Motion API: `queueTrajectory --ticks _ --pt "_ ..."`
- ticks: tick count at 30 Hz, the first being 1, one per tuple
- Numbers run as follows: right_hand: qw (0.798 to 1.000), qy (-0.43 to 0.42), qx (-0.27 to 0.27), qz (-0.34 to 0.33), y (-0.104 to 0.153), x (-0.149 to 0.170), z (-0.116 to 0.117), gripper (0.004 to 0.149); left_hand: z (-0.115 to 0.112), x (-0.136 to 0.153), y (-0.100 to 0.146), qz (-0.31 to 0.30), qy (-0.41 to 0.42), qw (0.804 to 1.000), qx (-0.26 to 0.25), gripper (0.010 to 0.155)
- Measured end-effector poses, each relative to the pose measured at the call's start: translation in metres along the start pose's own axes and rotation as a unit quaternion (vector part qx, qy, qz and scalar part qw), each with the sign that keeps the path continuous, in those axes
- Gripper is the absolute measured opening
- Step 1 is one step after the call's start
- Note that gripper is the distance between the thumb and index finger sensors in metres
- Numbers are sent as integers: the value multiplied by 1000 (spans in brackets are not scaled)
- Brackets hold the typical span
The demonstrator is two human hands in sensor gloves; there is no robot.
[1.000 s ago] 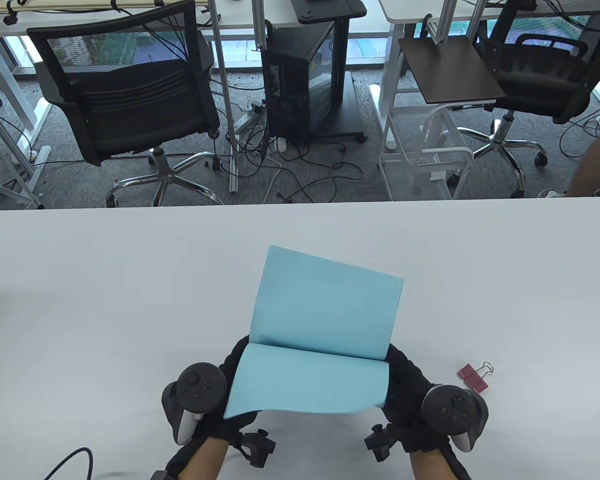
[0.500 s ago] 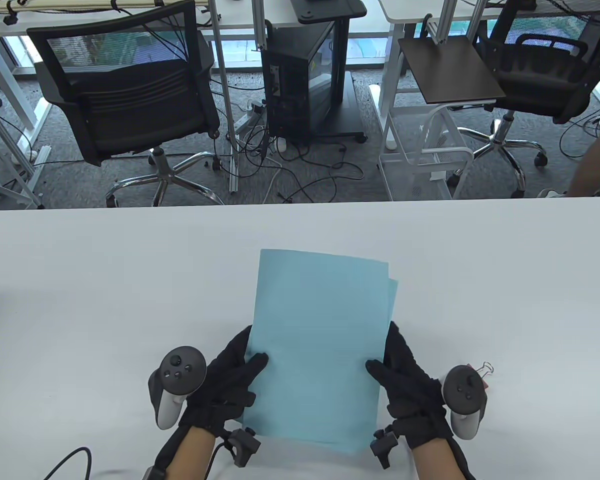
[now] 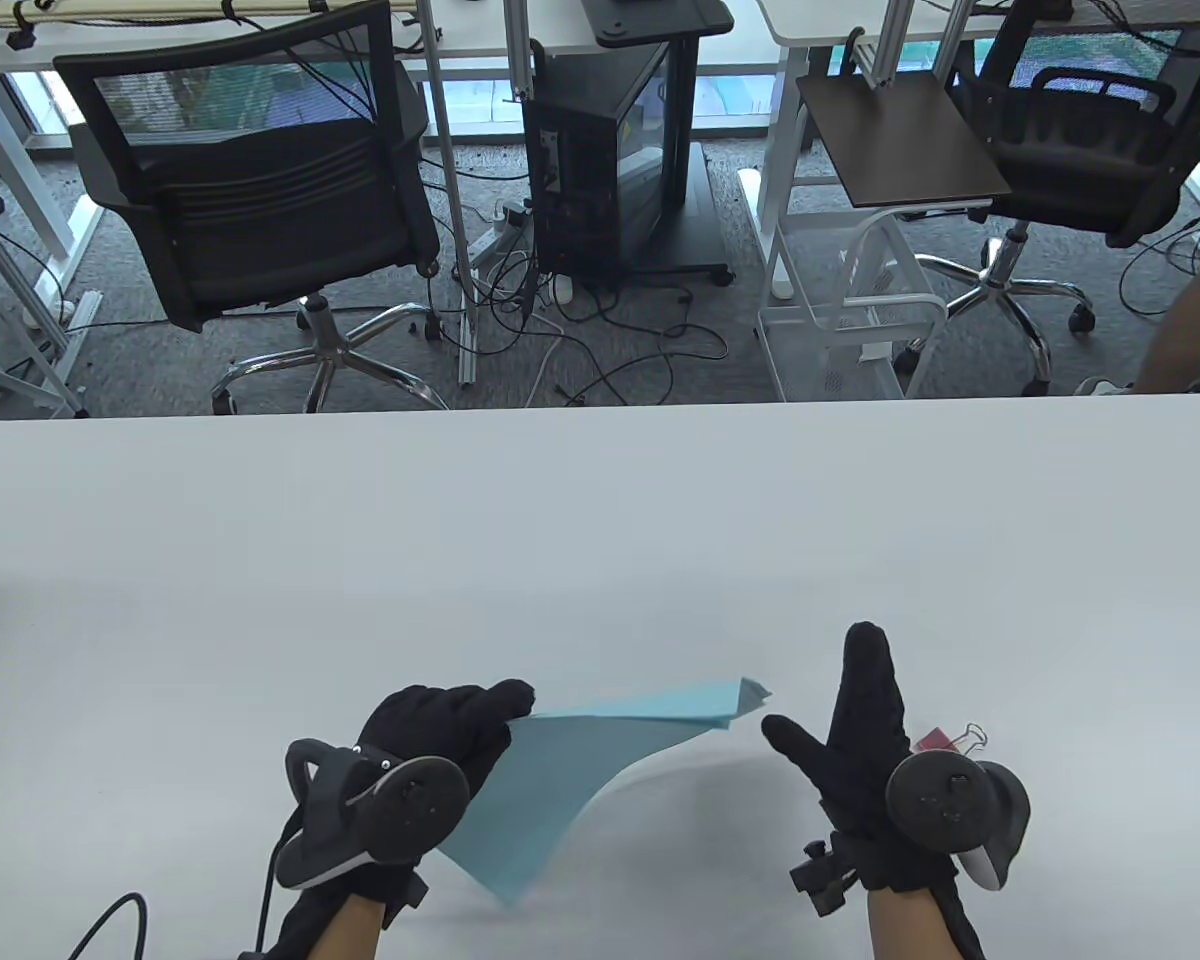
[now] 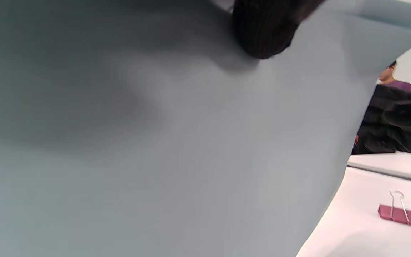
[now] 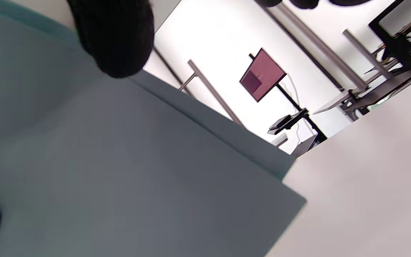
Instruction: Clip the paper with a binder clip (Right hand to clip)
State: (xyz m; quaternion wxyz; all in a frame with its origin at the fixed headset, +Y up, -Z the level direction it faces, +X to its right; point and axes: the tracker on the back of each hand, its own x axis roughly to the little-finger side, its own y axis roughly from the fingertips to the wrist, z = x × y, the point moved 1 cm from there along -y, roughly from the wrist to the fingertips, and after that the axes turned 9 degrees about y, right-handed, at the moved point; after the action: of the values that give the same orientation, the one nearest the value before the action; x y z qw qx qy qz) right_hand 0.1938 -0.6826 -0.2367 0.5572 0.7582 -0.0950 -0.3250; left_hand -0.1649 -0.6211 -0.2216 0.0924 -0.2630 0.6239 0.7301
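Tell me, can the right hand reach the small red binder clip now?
Probably yes: the right hand is open and free, and the small red binder clip lies uncovered on the white table right beside it.

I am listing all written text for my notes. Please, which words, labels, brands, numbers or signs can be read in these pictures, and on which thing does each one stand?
No text can be read in any view.
Light blue paper sheets: blank, no print.
Small red metal binder clip: no visible marking.
Round black tracker on the right hand: buttons only; any symbols are too small to read.
Black computer tower on the floor: any labels are too small to read.
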Motion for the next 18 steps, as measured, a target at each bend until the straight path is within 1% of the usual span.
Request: queueTrajectory --ticks 2,3,4,6,7,8,9,10,11,12,13,14,15,16,17,18 --pt "999 -19 -37 -31 -3 -6 4 102 3 -12 1 -29 -22 999 10 42" --pt "995 -35 -78 -45 -4 -6 10 94 2 -18 2 -44 -22 999 8 42" --pt "991 -61 -108 -54 -4 -4 16 82 1 -23 1 -57 -16 998 5 43" --pt "983 -119 -128 -56 -6 1 27 49 -4 -25 -1 -49 -11 999 6 42" --pt "981 -135 -130 -53 -6 3 31 41 -6 -24 -2 -41 -20 999 6 43" --pt "982 -138 -122 -36 -5 4 32 41 -9 -19 -2 -13 -26 1000 -11 46" --pt "988 -123 -92 -29 -5 7 30 40 -9 -13 -1 19 -16 999 -42 55" --pt "990 -118 -72 -19 -4 11 26 40 -8 0 1 61 13 995 -79 70" --pt "990 -127 -64 -16 -4 15 24 40 -7 11 3 80 40 992 -90 84" --pt "987 -153 -53 -14 -2 19 19 40 -6 32 6 118 92 983 -107 95" --pt "985 -169 -45 -10 -1 22 16 40 -8 49 9 140 149 972 -119 102" --pt "983 -178 -36 -9 -1 25 13 40 -17 67 12 152 254 947 -122 107" --pt "981 -193 -25 -8 0 28 9 40 -31 81 13 150 370 911 -105 110" --pt "979 -201 -21 -8 0 30 7 40 -43 88 12 146 439 883 -79 110" --pt "978 -206 -16 -6 0 31 6 41 -60 93 9 147 500 853 -35 109" --pt "977 -211 -13 -2 1 32 7 41 -70 95 7 137 512 848 -15 106"
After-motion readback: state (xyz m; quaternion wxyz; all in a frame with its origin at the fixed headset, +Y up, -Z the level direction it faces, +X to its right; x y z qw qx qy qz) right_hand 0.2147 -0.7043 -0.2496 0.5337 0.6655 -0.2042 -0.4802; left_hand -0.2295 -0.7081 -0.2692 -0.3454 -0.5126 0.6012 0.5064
